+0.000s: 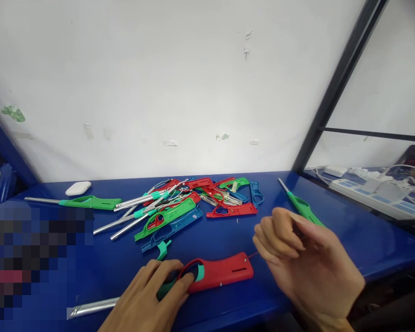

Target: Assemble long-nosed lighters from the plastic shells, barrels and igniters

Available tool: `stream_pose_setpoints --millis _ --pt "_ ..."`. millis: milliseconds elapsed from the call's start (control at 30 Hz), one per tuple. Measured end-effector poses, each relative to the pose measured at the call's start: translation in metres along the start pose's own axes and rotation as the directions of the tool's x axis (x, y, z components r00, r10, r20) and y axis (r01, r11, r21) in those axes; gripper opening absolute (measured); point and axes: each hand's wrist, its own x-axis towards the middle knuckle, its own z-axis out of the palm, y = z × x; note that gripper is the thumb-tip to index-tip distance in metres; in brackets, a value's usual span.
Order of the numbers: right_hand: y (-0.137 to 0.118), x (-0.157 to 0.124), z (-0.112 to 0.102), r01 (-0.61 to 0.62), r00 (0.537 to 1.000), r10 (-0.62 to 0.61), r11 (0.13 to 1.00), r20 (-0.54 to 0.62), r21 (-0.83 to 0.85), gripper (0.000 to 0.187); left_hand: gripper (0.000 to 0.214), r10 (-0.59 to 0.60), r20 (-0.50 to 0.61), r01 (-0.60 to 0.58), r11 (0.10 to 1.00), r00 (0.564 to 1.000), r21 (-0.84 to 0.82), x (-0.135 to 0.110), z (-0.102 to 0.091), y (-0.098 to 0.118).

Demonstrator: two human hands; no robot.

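Observation:
A red lighter body (218,273) with a teal trigger and a metal tube (93,306) lies near the front edge of the blue table (349,230). My left hand (148,297) rests on its trigger end, fingers curled over it and pressing it down. My right hand (306,263) hovers just right of the red body's end, fingers curled in a pinch; a thin red wire (251,255) runs from the body toward them. A loose teal trigger piece (163,249) lies just behind my left hand.
A heap of red, green and blue lighter shells and metal tubes (183,203) lies mid-table. One green lighter (90,202) lies at left by a white case (78,188), another green lighter (302,207) at right. Power strips (373,191) sit beyond a black frame post (332,92).

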Motion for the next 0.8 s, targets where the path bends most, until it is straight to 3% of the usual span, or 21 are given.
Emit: stream_pose_setpoints --millis 300,467,633,700,800 --pt "0.003 0.003 -0.002 -0.067 0.998 0.069 0.995 0.013 -0.073 0.051 0.050 -0.021 0.031 0.021 1.000 0.999 0.002 -0.003 0.002 0.000" --pt "0.012 0.004 -0.013 -0.081 0.975 0.127 0.968 0.185 -0.239 0.048 0.048 -0.012 -0.026 0.012 1.000 1.000 -0.009 -0.001 0.004 0.000" --pt "0.013 0.004 -0.022 -0.081 0.974 0.126 0.970 0.187 -0.230 0.048 0.049 -0.009 0.002 0.009 1.000 1.000 0.004 -0.001 0.004 0.000" --pt "0.006 0.002 -0.023 -0.019 0.974 0.100 0.929 0.201 -0.370 0.044 0.053 -0.013 0.007 0.013 1.000 1.000 0.004 -0.002 0.003 0.000" --pt "-0.007 -0.001 -0.021 0.068 0.991 0.021 0.773 0.134 -0.630 0.029 0.058 -0.019 -0.002 0.019 1.000 1.000 0.009 -0.003 0.001 0.000"
